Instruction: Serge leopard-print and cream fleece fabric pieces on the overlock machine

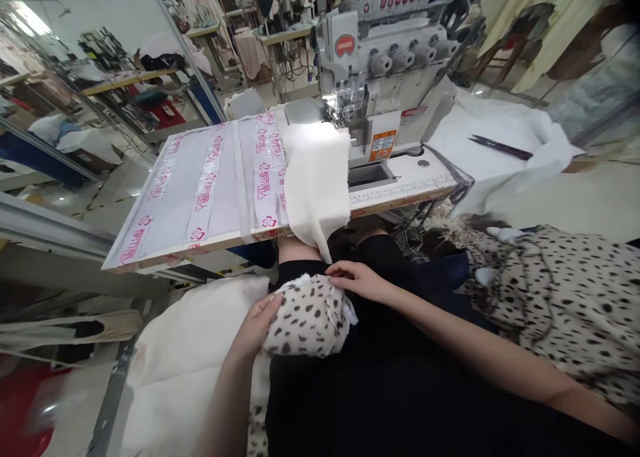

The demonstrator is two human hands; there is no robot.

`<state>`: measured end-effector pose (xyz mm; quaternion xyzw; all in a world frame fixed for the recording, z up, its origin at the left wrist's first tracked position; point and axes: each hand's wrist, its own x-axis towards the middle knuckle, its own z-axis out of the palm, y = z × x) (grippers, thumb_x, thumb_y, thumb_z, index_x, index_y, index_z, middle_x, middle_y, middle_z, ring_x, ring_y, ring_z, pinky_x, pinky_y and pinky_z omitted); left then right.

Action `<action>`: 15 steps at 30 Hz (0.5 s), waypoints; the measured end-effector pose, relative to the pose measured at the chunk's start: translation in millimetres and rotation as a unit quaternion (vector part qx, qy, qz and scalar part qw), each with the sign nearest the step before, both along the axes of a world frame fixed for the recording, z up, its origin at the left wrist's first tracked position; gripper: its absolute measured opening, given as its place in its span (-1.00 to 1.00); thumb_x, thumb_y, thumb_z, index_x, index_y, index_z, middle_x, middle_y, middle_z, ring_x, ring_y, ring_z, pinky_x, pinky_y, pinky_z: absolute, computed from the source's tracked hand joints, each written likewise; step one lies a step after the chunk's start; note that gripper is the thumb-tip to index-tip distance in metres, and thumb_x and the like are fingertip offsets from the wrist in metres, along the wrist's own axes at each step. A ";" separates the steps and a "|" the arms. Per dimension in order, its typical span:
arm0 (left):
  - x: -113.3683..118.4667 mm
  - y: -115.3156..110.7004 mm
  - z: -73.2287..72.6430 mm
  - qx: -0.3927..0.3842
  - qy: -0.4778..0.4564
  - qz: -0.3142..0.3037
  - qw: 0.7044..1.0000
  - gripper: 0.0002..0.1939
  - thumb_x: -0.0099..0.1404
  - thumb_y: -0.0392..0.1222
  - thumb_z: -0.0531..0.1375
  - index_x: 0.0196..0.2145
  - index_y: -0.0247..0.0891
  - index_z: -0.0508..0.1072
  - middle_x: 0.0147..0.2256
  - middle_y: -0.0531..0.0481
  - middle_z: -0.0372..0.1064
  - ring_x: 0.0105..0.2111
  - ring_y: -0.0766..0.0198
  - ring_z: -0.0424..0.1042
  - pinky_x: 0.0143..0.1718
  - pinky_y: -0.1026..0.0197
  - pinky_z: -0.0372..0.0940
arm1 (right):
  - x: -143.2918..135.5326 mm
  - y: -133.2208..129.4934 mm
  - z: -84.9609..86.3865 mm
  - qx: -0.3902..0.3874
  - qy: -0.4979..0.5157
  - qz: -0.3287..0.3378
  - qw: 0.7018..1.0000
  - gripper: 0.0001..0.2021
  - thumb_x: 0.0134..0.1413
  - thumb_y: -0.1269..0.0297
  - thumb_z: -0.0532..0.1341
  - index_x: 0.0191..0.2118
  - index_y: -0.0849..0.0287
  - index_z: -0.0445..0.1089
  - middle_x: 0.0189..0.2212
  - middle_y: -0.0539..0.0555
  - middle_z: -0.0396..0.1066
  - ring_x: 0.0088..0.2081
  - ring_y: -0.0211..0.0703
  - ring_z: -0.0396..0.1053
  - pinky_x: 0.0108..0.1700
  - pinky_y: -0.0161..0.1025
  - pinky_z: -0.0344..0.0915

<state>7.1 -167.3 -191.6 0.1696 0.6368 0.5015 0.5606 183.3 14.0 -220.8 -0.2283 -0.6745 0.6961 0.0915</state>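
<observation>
A bunched piece of cream fabric with dark spots (pixel 310 320) rests over my lap. My left hand (pixel 263 317) grips its left side, thumb on top and fingers out of sight beneath. At its upper right edge, my right hand (pixel 357 280) pinches the border between thumb and fingers. White lining shows along the upper and right edges of the piece. Just beyond my hands, a plain white cloth panel (pixel 317 183) hangs over the table's front edge, its far end at the needle area of the overlock sewing machine (pixel 370 90).
The sewing table (pixel 200 183) is covered with printed plastic film. Thread snips (pixel 503 147) lie on white fabric (pixel 515 120) at the right. More spotted fabric (pixel 565 290) is heaped at my right, and cream cloth (pixel 185 357) is draped at my left. Other sewing stations stand behind.
</observation>
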 end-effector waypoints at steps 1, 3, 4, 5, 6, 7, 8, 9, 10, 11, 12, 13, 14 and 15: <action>0.4 -1.7 1.3 0.002 0.006 -0.002 1.000 -0.55 0.14 0.07 0.13 -0.14 -0.35 0.35 -0.33 -0.05 0.42 -0.32 0.22 0.39 -0.23 0.24 0.24 | 1.0 0.0 1.9 0.021 0.011 0.011 1.000 -0.66 -0.04 0.14 0.21 -0.15 0.22 0.36 -0.26 0.06 0.35 -0.22 -0.20 0.29 -0.14 -0.26 0.20; -0.6 -3.4 5.3 0.009 0.024 -0.014 1.000 -0.56 0.14 0.08 0.12 -0.15 -0.33 0.36 -0.34 -0.03 0.42 -0.33 0.23 0.38 -0.26 0.26 0.24 | 1.8 1.2 6.1 0.052 0.028 0.040 0.997 -0.61 -0.03 0.15 0.21 -0.07 0.22 0.31 -0.19 0.09 0.34 -0.16 -0.17 0.29 -0.08 -0.23 0.21; -1.7 -3.4 7.9 0.014 0.038 -0.022 0.999 -0.55 0.14 0.09 0.12 -0.16 -0.33 0.37 -0.34 -0.04 0.42 -0.34 0.23 0.38 -0.28 0.27 0.24 | 1.8 2.0 8.0 0.058 0.031 0.054 0.996 -0.58 -0.04 0.15 0.22 -0.05 0.23 0.30 -0.17 0.10 0.34 -0.15 -0.16 0.29 -0.07 -0.21 0.21; -3.0 -3.1 11.0 0.018 0.052 -0.033 0.998 -0.54 0.14 0.10 0.11 -0.17 -0.33 0.37 -0.34 -0.04 0.42 -0.35 0.23 0.38 -0.30 0.28 0.24 | 1.6 2.6 9.9 0.062 0.029 0.072 0.995 -0.56 -0.05 0.15 0.23 -0.03 0.23 0.28 -0.17 0.10 0.34 -0.15 -0.16 0.29 -0.07 -0.20 0.22; -4.3 -2.6 14.7 0.022 0.069 -0.047 0.996 -0.54 0.14 0.11 0.10 -0.17 -0.34 0.38 -0.34 -0.05 0.41 -0.35 0.23 0.37 -0.32 0.28 0.24 | 1.4 2.9 12.0 0.064 0.024 0.091 0.993 -0.54 -0.05 0.15 0.23 -0.02 0.23 0.27 -0.18 0.10 0.34 -0.16 -0.16 0.30 -0.07 -0.20 0.23; -5.3 -2.0 19.1 0.025 0.088 -0.065 0.994 -0.54 0.15 0.11 0.10 -0.18 -0.34 0.38 -0.33 -0.06 0.41 -0.34 0.22 0.37 -0.33 0.28 0.24 | 1.3 2.6 14.4 0.068 0.021 0.106 0.992 -0.54 -0.06 0.14 0.23 -0.02 0.23 0.27 -0.18 0.09 0.34 -0.16 -0.15 0.31 -0.08 -0.20 0.23; -5.8 -1.4 24.2 0.029 0.109 -0.085 0.990 -0.55 0.15 0.10 0.10 -0.18 -0.34 0.39 -0.32 -0.06 0.41 -0.33 0.21 0.36 -0.32 0.29 0.24 | 1.2 1.5 17.3 0.076 0.024 0.113 0.990 -0.53 -0.05 0.13 0.23 -0.01 0.22 0.27 -0.16 0.09 0.34 -0.15 -0.14 0.31 -0.07 -0.20 0.23; -5.5 -0.6 29.8 0.033 0.132 -0.106 0.985 -0.58 0.16 0.07 0.10 -0.18 -0.32 0.40 -0.31 -0.04 0.41 -0.30 0.21 0.35 -0.30 0.29 0.23 | 1.3 -0.2 20.7 0.092 0.031 0.109 0.989 -0.53 -0.05 0.13 0.23 0.00 0.20 0.26 -0.13 0.09 0.33 -0.12 -0.13 0.30 -0.05 -0.20 0.22; -4.4 0.3 35.6 0.037 0.158 -0.128 0.978 -0.61 0.17 0.04 0.10 -0.19 -0.30 0.41 -0.30 -0.02 0.40 -0.28 0.20 0.34 -0.28 0.29 0.22 | 1.3 -2.7 24.7 0.117 0.043 0.097 0.987 -0.51 -0.05 0.13 0.23 0.02 0.18 0.24 -0.09 0.08 0.31 -0.08 -0.12 0.28 -0.02 -0.20 0.19; -2.3 1.4 41.1 0.043 0.187 -0.150 0.970 -0.65 0.18 0.02 0.09 -0.20 -0.29 0.42 -0.31 -0.01 0.40 -0.26 0.20 0.33 -0.26 0.29 0.21 | 1.3 -5.8 28.8 0.148 0.060 0.080 0.984 -0.49 -0.07 0.15 0.25 0.04 0.16 0.21 -0.04 0.08 0.28 -0.04 -0.11 0.25 0.01 -0.20 0.17; 0.6 2.8 46.0 0.049 0.216 -0.172 0.960 -0.68 0.18 -0.01 0.09 -0.23 -0.28 0.44 -0.32 0.01 0.39 -0.26 0.20 0.32 -0.25 0.29 0.20 | 1.3 -9.4 33.1 0.183 0.079 0.063 0.978 -0.47 -0.08 0.17 0.26 0.05 0.15 0.19 -0.01 0.08 0.25 -0.01 -0.11 0.23 0.03 -0.21 0.14; 4.4 4.4 50.0 0.049 0.233 -0.175 0.955 -0.70 0.17 -0.02 0.11 -0.28 -0.28 0.46 -0.34 0.01 0.39 -0.28 0.20 0.31 -0.25 0.29 0.20 | 1.1 -13.4 37.1 0.209 0.094 0.052 0.972 -0.49 -0.06 0.20 0.25 0.05 0.16 0.19 -0.01 0.08 0.25 -0.01 -0.12 0.22 0.04 -0.23 0.13; 8.8 6.2 53.1 0.046 0.246 -0.169 0.953 -0.73 0.15 -0.04 0.13 -0.34 -0.29 0.47 -0.37 0.02 0.38 -0.30 0.20 0.31 -0.26 0.30 0.19 | 0.9 -17.7 40.7 0.233 0.107 0.045 0.965 -0.54 -0.03 0.23 0.23 0.03 0.17 0.21 -0.03 0.07 0.26 -0.02 -0.14 0.23 0.04 -0.25 0.13; 13.6 8.2 55.3 0.040 0.254 -0.154 0.954 -0.75 0.12 -0.04 0.16 -0.40 -0.30 0.48 -0.41 0.02 0.38 -0.34 0.21 0.30 -0.28 0.30 0.18 | 0.6 -22.1 44.1 0.256 0.120 0.040 0.958 -0.60 0.00 0.27 0.20 0.00 0.19 0.23 -0.06 0.07 0.29 -0.04 -0.17 0.25 0.03 -0.27 0.14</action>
